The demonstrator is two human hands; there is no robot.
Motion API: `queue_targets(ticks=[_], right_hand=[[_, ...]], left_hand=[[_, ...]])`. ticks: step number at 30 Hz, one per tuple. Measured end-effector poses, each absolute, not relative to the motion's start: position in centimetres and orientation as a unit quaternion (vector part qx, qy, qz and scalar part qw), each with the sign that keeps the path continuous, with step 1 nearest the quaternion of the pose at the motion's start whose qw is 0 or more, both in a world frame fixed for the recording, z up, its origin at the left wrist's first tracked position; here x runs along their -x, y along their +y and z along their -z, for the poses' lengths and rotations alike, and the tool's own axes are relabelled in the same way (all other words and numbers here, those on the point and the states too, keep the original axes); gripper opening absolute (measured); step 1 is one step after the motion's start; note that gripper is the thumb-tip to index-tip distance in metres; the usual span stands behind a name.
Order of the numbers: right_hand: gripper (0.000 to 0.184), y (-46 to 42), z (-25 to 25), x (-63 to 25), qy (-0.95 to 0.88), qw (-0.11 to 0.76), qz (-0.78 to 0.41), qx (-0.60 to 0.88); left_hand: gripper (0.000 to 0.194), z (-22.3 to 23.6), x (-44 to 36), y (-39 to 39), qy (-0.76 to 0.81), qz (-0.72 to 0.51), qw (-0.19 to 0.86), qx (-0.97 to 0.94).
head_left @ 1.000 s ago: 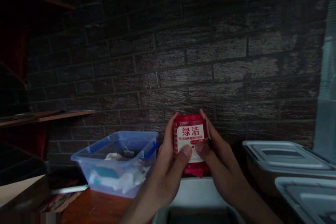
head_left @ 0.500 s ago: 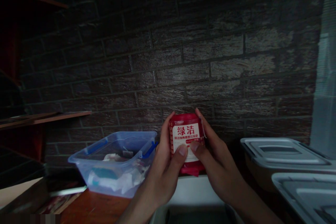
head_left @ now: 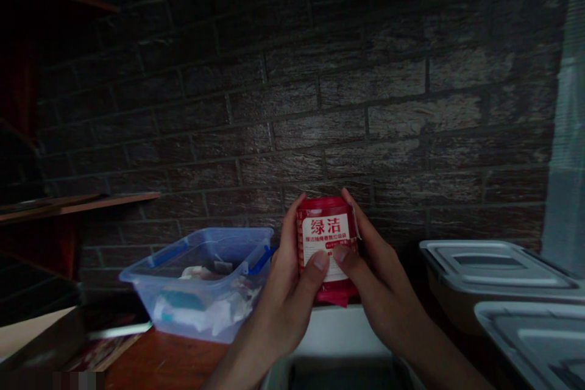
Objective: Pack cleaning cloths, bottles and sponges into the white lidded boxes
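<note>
A red roll of trash bags (head_left: 326, 226) with a white label and red Chinese lettering is held upright between both hands at lower centre. My left hand (head_left: 292, 286) grips its left side, thumb pressed on the label. From the right, my right hand (head_left: 381, 286) clasps the opposite side, with its thumb also on the front. The other fingers wrap round the sides, and their grip behind is hidden. A small red flap hangs from the pack's bottom, above a white container (head_left: 338, 329).
A clear bluish plastic bin (head_left: 192, 283) holding white and teal items stands left on a brown wooden surface (head_left: 169, 362). Two lidded boxes (head_left: 498, 262) (head_left: 539, 335) are at right. Shelves (head_left: 91, 202) jut out at left before a dark brick wall (head_left: 292, 103).
</note>
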State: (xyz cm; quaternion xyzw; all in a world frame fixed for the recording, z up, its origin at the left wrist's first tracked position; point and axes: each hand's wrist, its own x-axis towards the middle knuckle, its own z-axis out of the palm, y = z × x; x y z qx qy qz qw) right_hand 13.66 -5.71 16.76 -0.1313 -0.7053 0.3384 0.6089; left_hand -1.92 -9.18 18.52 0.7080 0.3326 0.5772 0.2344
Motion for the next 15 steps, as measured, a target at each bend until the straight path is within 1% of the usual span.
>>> queue_targets(ticks=[8,15], right_hand=[[0.066,-5.62,-16.7,-13.57,-0.704,0.607,-0.343,0.139],[0.067,-5.76,-16.74,-13.59,-0.708,0.603,-0.338,0.144]], left_hand=[[0.071,-18.33,2.13,-9.05,0.345,-0.57,0.245,-0.704],[0.072,-18.42,1.97,-9.26,0.338,-0.575,0.235,-0.708]])
